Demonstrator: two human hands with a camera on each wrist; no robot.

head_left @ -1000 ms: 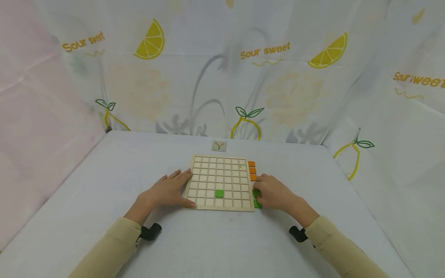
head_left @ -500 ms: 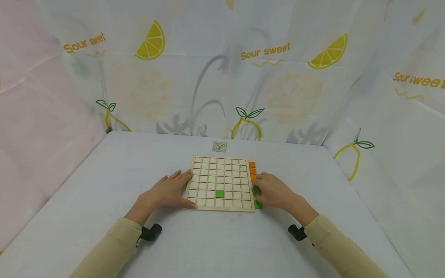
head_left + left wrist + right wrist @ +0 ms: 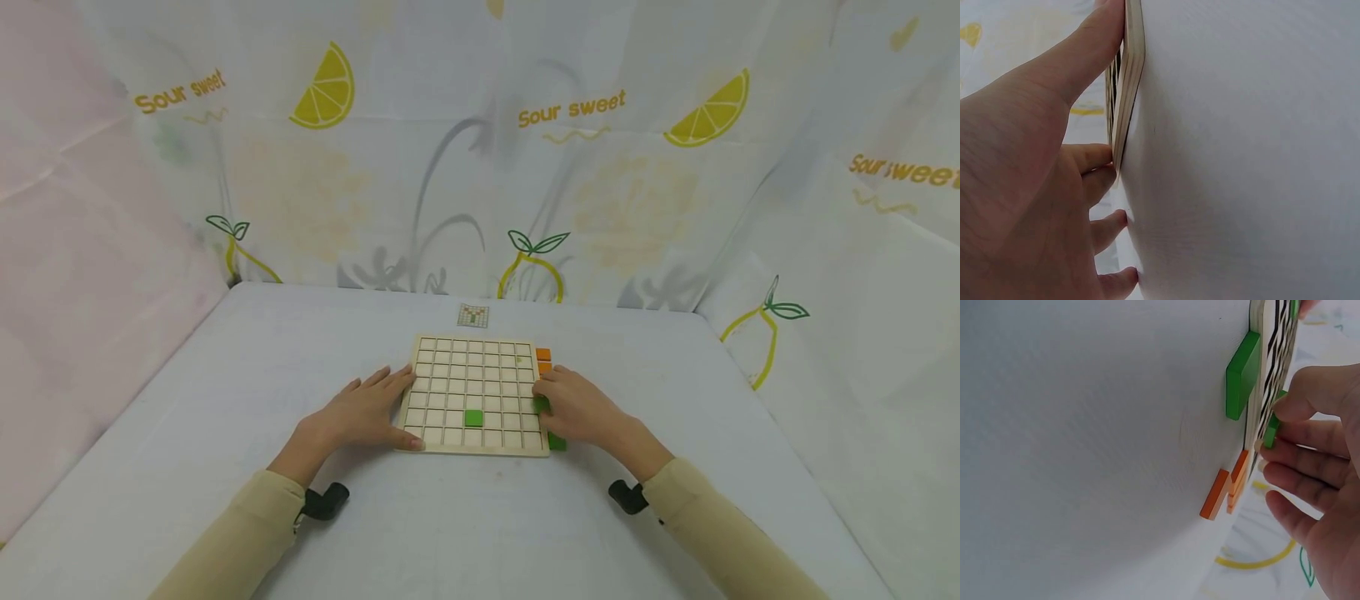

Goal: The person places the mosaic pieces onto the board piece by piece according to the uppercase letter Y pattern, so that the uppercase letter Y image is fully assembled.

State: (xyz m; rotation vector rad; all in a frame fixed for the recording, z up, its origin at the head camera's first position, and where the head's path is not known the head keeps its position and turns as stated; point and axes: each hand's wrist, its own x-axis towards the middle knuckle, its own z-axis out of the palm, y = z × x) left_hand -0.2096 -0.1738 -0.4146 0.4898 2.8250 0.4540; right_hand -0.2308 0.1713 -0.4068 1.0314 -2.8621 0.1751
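A wooden grid board (image 3: 486,390) lies on the table, with one green tile (image 3: 473,418) set in a cell near its front. My left hand (image 3: 358,414) rests against the board's left edge, fingers spread and thumb over the front left corner. Over the board's right edge, my right hand (image 3: 581,406) pinches another green tile (image 3: 1272,428) between thumb and fingertips. A third green tile (image 3: 1243,375) lies on the table beside the board, partly covered by the right hand in the head view.
Several orange tiles (image 3: 543,355) are lined up along the board's right side, some hidden behind the right hand. A small pattern card (image 3: 473,315) lies beyond the board. Printed cloth (image 3: 420,167) hangs behind the white table (image 3: 480,525).
My right hand has lifted the green tile from beside the board and moved it left, to the board's right edge. The left hand has stayed in place.
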